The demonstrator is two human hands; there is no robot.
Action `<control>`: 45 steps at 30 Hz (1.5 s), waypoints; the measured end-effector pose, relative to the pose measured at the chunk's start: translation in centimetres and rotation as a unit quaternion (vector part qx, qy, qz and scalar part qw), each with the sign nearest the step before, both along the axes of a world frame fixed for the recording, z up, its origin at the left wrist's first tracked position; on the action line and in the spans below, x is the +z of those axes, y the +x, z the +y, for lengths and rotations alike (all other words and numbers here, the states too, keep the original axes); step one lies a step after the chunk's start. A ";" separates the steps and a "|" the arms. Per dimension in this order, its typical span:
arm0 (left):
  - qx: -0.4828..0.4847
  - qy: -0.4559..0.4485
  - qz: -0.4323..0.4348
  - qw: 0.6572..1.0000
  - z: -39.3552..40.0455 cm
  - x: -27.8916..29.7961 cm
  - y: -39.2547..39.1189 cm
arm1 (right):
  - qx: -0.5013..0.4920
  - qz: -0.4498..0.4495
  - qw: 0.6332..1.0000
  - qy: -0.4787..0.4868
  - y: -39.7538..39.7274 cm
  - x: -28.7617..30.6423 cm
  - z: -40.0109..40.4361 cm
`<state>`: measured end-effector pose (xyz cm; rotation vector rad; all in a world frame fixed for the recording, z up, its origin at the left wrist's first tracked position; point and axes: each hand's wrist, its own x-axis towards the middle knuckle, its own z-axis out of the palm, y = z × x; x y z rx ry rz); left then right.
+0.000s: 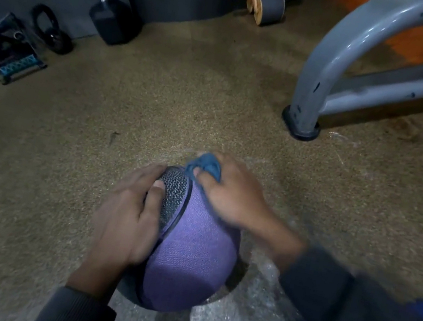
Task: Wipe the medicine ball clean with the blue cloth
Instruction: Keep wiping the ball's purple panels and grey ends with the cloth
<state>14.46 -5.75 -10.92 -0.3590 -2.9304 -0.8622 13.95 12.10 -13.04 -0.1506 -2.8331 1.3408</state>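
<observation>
Speckled brown gym flooring (158,101) fills the view, with a grey metal frame (332,68) to the right and a dumbbell (110,20) and kettlebell (50,29) well apart at the back left. Directly below the camera, between the 2 hands, sits the medicine ball (189,254) — purple, with a dark textured panel on its far-left side.

Left hand (124,221) lies flat against the ball's left flank, fingers nearly straight, steadying it. Right hand (230,191) has its fingers curled round the bunched blue cloth (208,166), pressing it onto the ball's far upper edge.

So the cloth sits at the far side — the near purple face lies toward the person, probably reached by drawing the right hand back while the left keeps the ball from rolling.
</observation>
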 end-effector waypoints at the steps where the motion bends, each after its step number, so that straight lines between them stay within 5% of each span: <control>1: 0.001 0.001 -0.004 1.000 -0.1 -0.1 -0.2 | 0.005 0.052 0.997 0.055 2.5 0.2 -0.9; 6: -0.029 0.019 -0.037 0.999 -0.9 0.0 -1.2 | 0.014 0.157 0.981 0.117 5.1 1.3 -2.4; 9: -0.037 0.027 -0.035 0.998 -0.8 0.1 -1.2 | 0.025 -0.032 0.999 -0.033 -1.3 0.8 -0.2; 12: -0.028 0.010 -0.019 0.999 -0.5 0.2 -1.0 | 0.012 -0.163 0.975 -0.150 -3.7 0.0 1.5; 16: -0.013 0.004 -0.017 1.000 -0.4 0.1 -1.3 | 0.030 0.090 0.993 0.065 2.3 0.6 -1.3; 19: -0.022 0.012 -0.022 0.999 -0.5 0.0 -1.1 | 0.050 0.177 0.979 0.094 3.4 1.2 -1.7; 23: -0.028 0.003 -0.011 1.000 -0.5 0.0 -0.7 | 0.029 -0.096 0.987 -0.126 -1.9 -0.2 1.4; 25: -0.023 -0.004 -0.010 1.000 -0.4 0.1 -0.6 | 0.013 -0.154 0.978 -0.139 -2.6 -0.9 2.3; 29: -0.025 0.019 -0.017 0.999 -0.4 0.0 -1.0 | 0.048 0.098 0.993 0.038 2.6 0.2 -0.4; 31: -0.036 0.036 -0.020 0.999 -0.6 -0.1 -1.1 | 0.066 0.150 0.985 0.055 2.4 1.1 -1.0; 37: -0.051 0.038 -0.002 0.998 -1.1 -0.1 -0.4 | 0.071 -0.160 0.969 -0.172 -4.9 -1.4 1.6; 40: -0.034 0.030 -0.010 0.999 -1.2 -0.1 -0.7 | 0.048 -0.077 0.989 -0.114 -2.7 -1.4 0.7; 43: -0.024 0.045 -0.018 0.999 -1.2 -0.3 -1.1 | 0.071 0.134 0.987 0.050 1.2 0.7 -1.5; 45: -0.026 0.060 -0.027 0.997 -1.2 -0.3 -1.0 | 0.066 0.160 0.984 0.040 1.2 1.1 -2.0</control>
